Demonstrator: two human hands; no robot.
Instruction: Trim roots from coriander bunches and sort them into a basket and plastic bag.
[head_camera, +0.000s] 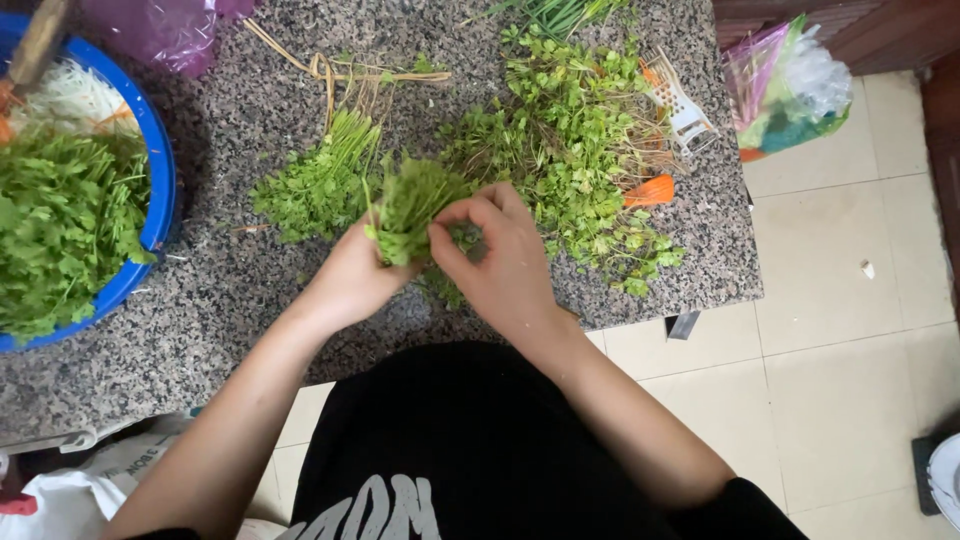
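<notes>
Presently, a speckled granite counter (250, 330) carries all items. A blue basin (160, 200) of picked greens sits at its left edge. A loose herb pile (580, 150) lies right of centre, a tied herb bundle (320, 180) left of it. The left hand (350, 280) is closed around a small herb bunch (410, 205), held above the counter. The right hand (505, 255) pinches that bunch's leaves with its fingertips.

Small bunch of fresh green leafy herbs (408, 205): thin stems, frilly leaves, leafy tops fanned upward. Held above the speckled grey granite desk (240, 300), gripped at its base between both hands, beside two larger herb piles.
</notes>
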